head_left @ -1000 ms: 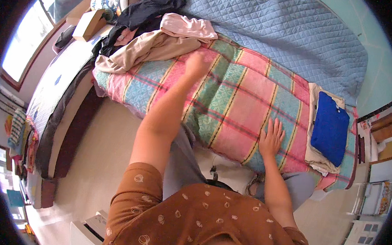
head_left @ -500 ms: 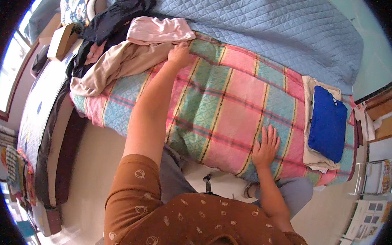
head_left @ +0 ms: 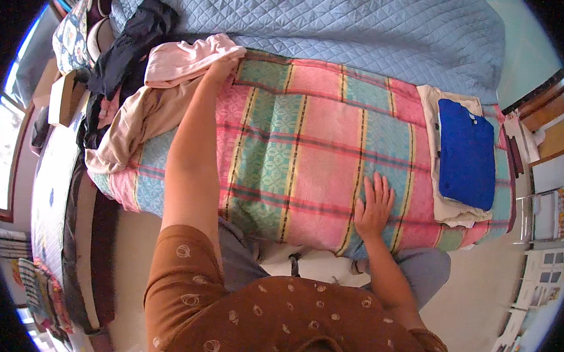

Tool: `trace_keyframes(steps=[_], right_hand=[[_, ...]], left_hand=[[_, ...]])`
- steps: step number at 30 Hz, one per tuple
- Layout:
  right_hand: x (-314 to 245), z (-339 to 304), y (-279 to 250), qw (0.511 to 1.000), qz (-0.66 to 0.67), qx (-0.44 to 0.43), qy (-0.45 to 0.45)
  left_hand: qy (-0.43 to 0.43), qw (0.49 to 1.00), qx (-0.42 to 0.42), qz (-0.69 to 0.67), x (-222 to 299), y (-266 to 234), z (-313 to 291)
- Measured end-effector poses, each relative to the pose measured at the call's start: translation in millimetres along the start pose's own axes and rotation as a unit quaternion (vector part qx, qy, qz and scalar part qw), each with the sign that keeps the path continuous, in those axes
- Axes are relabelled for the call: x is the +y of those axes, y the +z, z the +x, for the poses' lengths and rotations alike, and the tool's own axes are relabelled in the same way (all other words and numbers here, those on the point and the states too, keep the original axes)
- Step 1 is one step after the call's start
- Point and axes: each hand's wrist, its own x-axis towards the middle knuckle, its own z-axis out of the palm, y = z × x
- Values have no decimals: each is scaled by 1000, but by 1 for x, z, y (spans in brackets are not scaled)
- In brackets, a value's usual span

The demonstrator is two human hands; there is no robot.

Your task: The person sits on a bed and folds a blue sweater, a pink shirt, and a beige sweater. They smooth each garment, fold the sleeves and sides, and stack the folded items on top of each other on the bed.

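My left hand (head_left: 220,67) reaches far across the striped pink and green blanket (head_left: 296,145) and grips the edge of a pale pink garment (head_left: 186,58) lying at the head of a clothes pile. My right hand (head_left: 375,205) rests flat, fingers spread, on the blanket near its front edge. A beige garment (head_left: 130,128) lies under the pink one and hangs over the blanket's left end. A folded blue shirt (head_left: 465,152) sits on a folded cream garment (head_left: 447,211) at the right end.
A dark garment (head_left: 134,37) and other clothes are heaped at the upper left. A light blue quilt (head_left: 339,27) covers the bed behind the blanket. A cardboard box (head_left: 65,97) lies left. Papers and books (head_left: 543,250) lie on the floor at right.
My left hand has slid along the blanket's far edge onto the pink garment and closed on it. My right hand stays flat on the blanket. The view has shifted right.
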Motion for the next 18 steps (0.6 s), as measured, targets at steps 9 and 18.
trace_keyframes(steps=[9,18], right_hand=[[7,-19,-20,997,-51,28,47],[-2,8,-19,943,256,132,164]], left_hand=[[122,978,-77,-152,312,21,-48],[217,923,-204,-243,492,56,-149]])
